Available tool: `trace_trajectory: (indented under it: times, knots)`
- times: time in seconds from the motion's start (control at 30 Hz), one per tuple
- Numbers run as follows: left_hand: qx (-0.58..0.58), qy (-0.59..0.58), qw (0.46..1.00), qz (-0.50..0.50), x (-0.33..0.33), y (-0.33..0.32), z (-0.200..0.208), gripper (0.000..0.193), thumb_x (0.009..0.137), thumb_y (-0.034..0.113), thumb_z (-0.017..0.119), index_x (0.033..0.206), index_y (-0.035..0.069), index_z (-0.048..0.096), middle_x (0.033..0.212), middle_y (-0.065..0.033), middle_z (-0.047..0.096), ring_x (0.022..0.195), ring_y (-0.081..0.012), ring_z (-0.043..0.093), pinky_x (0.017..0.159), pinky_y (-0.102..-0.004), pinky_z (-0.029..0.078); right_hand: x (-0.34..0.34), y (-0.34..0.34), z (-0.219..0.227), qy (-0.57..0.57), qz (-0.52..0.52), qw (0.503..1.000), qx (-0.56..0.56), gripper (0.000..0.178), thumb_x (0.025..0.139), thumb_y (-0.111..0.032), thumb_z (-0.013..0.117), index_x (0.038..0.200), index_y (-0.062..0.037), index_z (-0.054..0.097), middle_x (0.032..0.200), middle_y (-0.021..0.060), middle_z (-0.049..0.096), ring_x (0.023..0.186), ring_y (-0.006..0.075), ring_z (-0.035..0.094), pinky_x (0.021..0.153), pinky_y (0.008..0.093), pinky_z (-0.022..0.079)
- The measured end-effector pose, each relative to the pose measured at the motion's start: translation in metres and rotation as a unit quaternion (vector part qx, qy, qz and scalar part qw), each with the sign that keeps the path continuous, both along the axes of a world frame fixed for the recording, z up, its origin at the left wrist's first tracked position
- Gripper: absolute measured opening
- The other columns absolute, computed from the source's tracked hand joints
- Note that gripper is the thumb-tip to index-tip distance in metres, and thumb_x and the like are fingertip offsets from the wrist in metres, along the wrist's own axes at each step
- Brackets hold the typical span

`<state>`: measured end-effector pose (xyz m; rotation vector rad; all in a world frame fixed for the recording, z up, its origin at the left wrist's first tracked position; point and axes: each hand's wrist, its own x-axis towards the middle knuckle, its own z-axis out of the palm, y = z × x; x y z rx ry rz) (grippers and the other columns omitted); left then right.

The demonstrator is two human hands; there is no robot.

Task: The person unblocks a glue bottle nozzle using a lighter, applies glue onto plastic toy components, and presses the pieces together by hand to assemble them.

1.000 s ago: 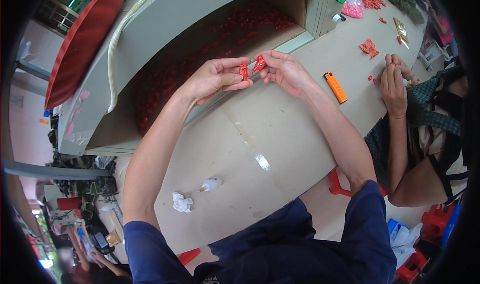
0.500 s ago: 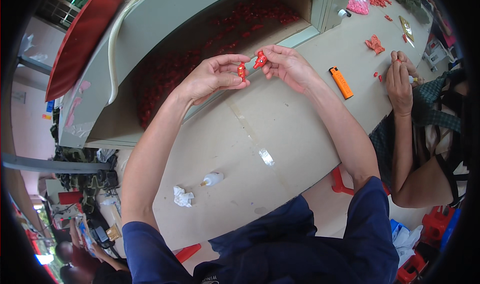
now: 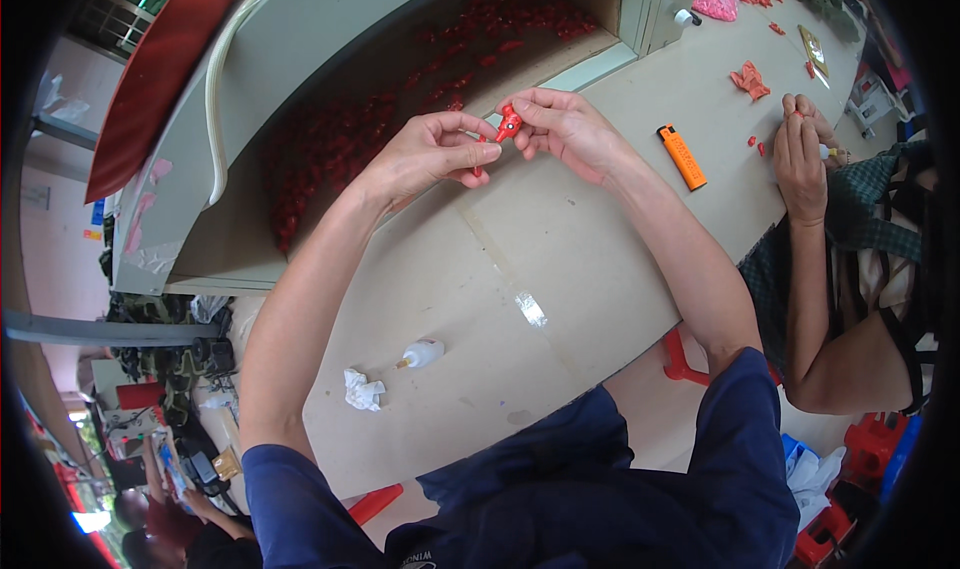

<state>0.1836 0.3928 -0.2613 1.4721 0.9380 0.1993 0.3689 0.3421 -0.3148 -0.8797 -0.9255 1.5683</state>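
Observation:
Both my hands are closed on small red plastic parts above the table, beside the open front of a grey booth (image 3: 592,66). My left hand (image 3: 425,157) pinches a small red part (image 3: 478,170) between thumb and fingers, which cover most of it. My right hand (image 3: 572,134) grips a glossy red figure piece (image 3: 509,123) with a dark-and-white eye-like spot. Its narrow end points down at my left fingertips. The two parts are very close, and I cannot tell whether they touch.
Many red parts (image 3: 500,31) lie inside the booth. An orange lighter (image 3: 684,159) is right of my right forearm; a white dropper bottle (image 3: 424,354) and crumpled tissue (image 3: 363,391) lie nearer me. A co-worker's hands (image 3: 800,164) work at the right edge.
The two red parts have come together from a small gap. The part in my left hand has turned and is more covered by fingers. My right hand has shifted slightly left and tilted its piece.

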Motion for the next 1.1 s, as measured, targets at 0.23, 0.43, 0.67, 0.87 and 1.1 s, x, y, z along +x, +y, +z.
trace_trajectory:
  times: [0.23,0.43,0.67,0.87,1.1]
  knots:
    - [0.038,0.018,0.999,0.029,0.008,-0.007,0.002,0.020,0.080,0.017,0.065,0.089,0.000,0.060,0.072,-0.0054,0.060,0.057,-0.0095,0.058,0.053,-0.0210,0.049,0.000,-0.001,-0.002,-0.034,-0.035,0.998,0.030,0.025,0.090,-0.018,0.048,0.107,0.0000,0.055,0.080,0.0032,0.058,0.067,0.0080,0.055,0.063,0.0233,0.048]
    - [0.067,0.027,0.996,0.053,0.006,-0.006,0.003,0.022,0.078,0.016,0.066,0.088,-0.003,0.062,0.070,-0.0061,0.060,0.055,-0.0086,0.056,0.050,-0.0195,0.049,0.001,-0.001,0.000,-0.122,-0.052,0.986,0.097,0.030,0.087,-0.018,0.054,0.110,0.0008,0.056,0.082,0.0046,0.061,0.069,0.0082,0.056,0.066,0.0227,0.048]
    - [0.086,0.043,0.994,0.059,0.006,-0.008,0.003,0.021,0.077,0.016,0.066,0.085,-0.004,0.062,0.068,-0.0059,0.060,0.053,-0.0078,0.056,0.049,-0.0194,0.048,-0.005,-0.002,-0.006,-0.184,-0.052,0.976,0.103,0.030,0.083,-0.016,0.061,0.109,-0.0009,0.059,0.084,0.0064,0.064,0.071,0.0100,0.059,0.067,0.0230,0.049]
    - [0.081,0.050,0.993,0.064,0.008,-0.009,0.001,0.021,0.077,0.015,0.066,0.084,-0.004,0.062,0.066,-0.0057,0.059,0.052,-0.0078,0.055,0.048,-0.0188,0.048,0.000,-0.002,-0.005,-0.187,-0.052,0.976,0.095,0.026,0.085,-0.014,0.057,0.108,-0.0013,0.059,0.084,0.0067,0.064,0.071,0.0103,0.059,0.067,0.0231,0.050]
    - [0.037,-0.007,0.997,0.064,-0.001,-0.002,-0.007,0.027,0.078,0.017,0.066,0.094,-0.002,0.058,0.077,-0.0061,0.060,0.060,-0.0087,0.058,0.054,-0.0189,0.049,-0.002,-0.002,0.000,-0.170,-0.058,0.981,0.078,0.020,0.085,-0.012,0.056,0.099,0.0021,0.058,0.082,0.0072,0.062,0.073,0.0106,0.059,0.066,0.0221,0.048]
